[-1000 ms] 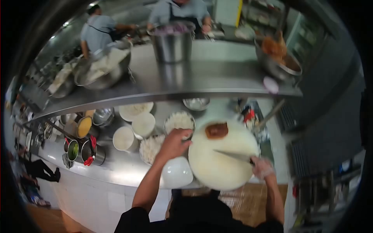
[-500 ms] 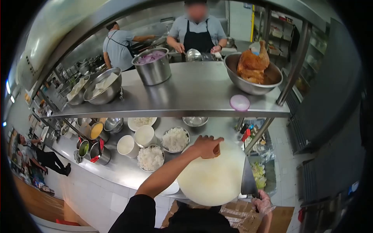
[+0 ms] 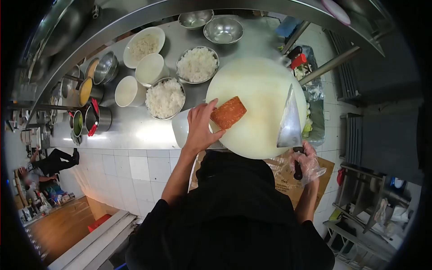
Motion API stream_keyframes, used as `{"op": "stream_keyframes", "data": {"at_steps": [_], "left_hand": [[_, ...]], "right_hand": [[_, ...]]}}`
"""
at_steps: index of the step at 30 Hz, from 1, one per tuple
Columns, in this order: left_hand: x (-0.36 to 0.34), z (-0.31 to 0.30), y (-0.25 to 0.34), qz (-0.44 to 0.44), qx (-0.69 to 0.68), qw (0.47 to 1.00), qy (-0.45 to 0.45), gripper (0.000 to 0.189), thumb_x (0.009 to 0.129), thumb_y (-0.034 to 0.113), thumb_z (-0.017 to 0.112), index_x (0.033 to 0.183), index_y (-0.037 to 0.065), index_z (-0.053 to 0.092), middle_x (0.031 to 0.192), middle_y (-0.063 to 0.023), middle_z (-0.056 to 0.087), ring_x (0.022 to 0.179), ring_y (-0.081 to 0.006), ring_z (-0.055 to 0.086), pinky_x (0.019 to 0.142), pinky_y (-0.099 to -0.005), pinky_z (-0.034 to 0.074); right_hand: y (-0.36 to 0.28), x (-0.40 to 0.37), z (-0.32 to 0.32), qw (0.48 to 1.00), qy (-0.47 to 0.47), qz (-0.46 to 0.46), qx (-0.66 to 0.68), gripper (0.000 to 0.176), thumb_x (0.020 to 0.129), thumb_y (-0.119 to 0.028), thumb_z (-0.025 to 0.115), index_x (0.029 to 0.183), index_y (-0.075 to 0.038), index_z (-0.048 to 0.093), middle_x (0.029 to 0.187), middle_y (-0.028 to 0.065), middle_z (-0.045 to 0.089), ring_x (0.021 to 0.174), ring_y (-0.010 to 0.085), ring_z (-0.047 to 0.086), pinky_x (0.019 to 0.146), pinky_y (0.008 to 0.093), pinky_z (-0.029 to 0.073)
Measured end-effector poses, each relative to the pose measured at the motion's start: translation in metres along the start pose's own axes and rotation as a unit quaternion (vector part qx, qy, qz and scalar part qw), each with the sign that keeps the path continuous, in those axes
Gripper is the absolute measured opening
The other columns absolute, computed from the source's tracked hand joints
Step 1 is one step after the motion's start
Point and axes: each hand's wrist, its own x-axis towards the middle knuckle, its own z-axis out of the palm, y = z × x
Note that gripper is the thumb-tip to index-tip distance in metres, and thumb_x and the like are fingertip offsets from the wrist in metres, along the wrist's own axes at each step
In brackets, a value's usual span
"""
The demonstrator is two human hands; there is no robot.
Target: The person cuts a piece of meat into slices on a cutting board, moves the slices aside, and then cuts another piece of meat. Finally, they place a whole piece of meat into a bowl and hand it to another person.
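A flat, bumpy orange-brown meat slab lies on the round white cutting board. The bare left hand bends its fingers around the slab's edge and holds it. The right hand, in a thin see-through glove, grips the shiny cleaver by its dark handle. Shiny metal bowls of rice sit nearby.

No text or label can be read.

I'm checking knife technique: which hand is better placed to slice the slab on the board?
Right. The gloved right hand grips the cleaver, its blade over the round cutting board beside the reddish-brown slab; the left hand holds the slab's end, likely steadying it.
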Motion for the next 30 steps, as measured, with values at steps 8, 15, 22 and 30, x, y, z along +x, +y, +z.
{"op": "stream_keyframes", "data": {"at_steps": [8, 15, 22, 30], "left_hand": [[0.025, 0.032, 0.002, 0.062, 0.04, 0.994, -0.082, 0.082, 0.066, 0.028, 0.084, 0.14, 0.018, 0.049, 0.132, -0.0097, 0.052, 0.129, -0.0314, 0.043, 0.112, -0.0536, 0.025], [0.041, 0.027, 0.01, 0.216, 0.062, 0.972, -0.067, 0.053, 0.075, 0.044, 0.078, 0.12, 0.019, 0.065, 0.148, -0.0093, 0.042, 0.137, -0.0352, 0.035, 0.114, -0.0584, 0.024], [0.067, 0.029, -0.011, 0.356, 0.014, 0.933, -0.044, 0.034, 0.081, 0.036, 0.074, 0.103, 0.012, 0.067, 0.132, -0.01, 0.053, 0.125, -0.0325, 0.046, 0.106, -0.051, 0.036], [0.097, 0.054, -0.019, 0.466, -0.056, 0.88, -0.068, 0.029, 0.071, 0.017, 0.071, 0.097, 0.007, 0.062, 0.105, -0.007, 0.059, 0.098, -0.0261, 0.054, 0.087, -0.0416, 0.042]], "right_hand": [[-0.026, 0.011, 0.016, 0.996, -0.022, 0.02, -0.087, 0.011, 0.087, -0.007, 0.055, 0.099, -0.005, 0.055, 0.067, 0.0028, 0.052, 0.049, 0.0131, 0.048, 0.045, 0.029, 0.042], [-0.024, 0.022, 0.009, 0.985, 0.001, 0.028, -0.172, 0.011, 0.092, -0.009, 0.05, 0.102, -0.004, 0.052, 0.07, 0.0056, 0.053, 0.046, 0.0147, 0.048, 0.042, 0.0313, 0.043], [0.002, 0.068, -0.021, 0.861, -0.051, -0.116, -0.492, 0.018, 0.097, -0.016, 0.047, 0.11, -0.005, 0.052, 0.076, 0.0085, 0.059, 0.064, 0.02, 0.06, 0.051, 0.0363, 0.051], [-0.103, -0.011, 0.118, 0.71, -0.114, -0.113, -0.686, 0.026, 0.089, -0.008, 0.052, 0.112, 0.004, 0.048, 0.106, 0.0308, 0.065, 0.105, 0.0445, 0.064, 0.092, 0.0499, 0.051]]}}
